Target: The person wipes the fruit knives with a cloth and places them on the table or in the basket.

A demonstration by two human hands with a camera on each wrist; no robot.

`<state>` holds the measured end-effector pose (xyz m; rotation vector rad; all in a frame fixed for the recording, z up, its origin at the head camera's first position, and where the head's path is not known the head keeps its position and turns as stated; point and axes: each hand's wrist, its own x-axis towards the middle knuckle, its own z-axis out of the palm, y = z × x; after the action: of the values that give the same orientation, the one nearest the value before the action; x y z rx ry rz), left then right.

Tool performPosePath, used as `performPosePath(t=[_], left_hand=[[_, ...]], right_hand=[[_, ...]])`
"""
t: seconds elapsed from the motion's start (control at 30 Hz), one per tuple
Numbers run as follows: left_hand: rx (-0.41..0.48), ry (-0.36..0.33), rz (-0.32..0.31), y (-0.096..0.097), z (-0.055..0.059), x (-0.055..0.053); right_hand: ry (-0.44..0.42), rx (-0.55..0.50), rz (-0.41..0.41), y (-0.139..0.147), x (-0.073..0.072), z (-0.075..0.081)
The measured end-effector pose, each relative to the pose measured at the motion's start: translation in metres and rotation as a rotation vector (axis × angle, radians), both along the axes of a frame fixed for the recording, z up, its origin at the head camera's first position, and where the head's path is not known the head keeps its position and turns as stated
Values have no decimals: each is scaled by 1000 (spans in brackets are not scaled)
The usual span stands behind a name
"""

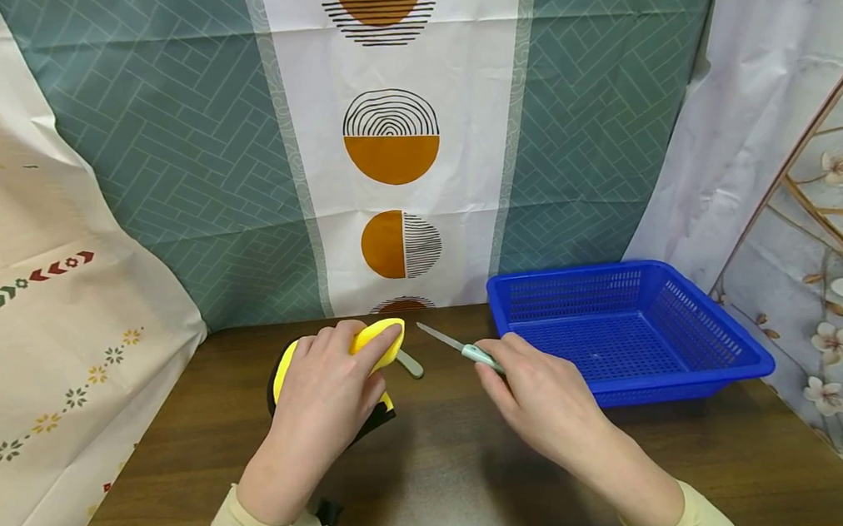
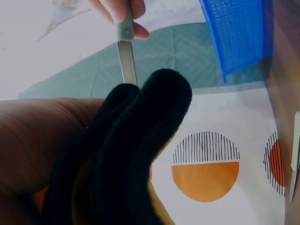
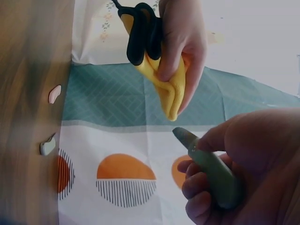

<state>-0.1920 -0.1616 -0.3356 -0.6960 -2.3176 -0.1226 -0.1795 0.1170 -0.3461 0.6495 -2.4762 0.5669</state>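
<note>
My left hand [image 1: 323,384] grips a folded cloth [image 1: 385,340], yellow on one face and black on the other. The cloth's black folds fill much of the left wrist view, and its yellow folded tip points down in the right wrist view. In my right hand [image 1: 549,390] is a small knife [image 1: 481,357] with a pale green handle, fingers wrapped round it. Its blade points up and left, towards the cloth. A second pale green-handled knife [image 1: 410,364] lies on the table just beyond the cloth, its blade partly hidden in the head view.
A blue plastic basket [image 1: 691,380] stands at the right of the brown wooden table [image 1: 441,487]. In the right wrist view a small pinkish object [image 3: 55,94] lies on the table. Patterned curtains [image 1: 178,150] hang behind and at both sides.
</note>
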Motion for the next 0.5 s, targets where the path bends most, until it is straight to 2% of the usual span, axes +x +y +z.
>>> performPosePath(t=[0.2, 0.5], left_hand=[[2, 7, -8, 1, 1, 1], [16, 18, -38, 4, 2, 3]], right_hand=[[42, -5, 3, 1, 0, 0], [29, -6, -8, 0, -1, -1]])
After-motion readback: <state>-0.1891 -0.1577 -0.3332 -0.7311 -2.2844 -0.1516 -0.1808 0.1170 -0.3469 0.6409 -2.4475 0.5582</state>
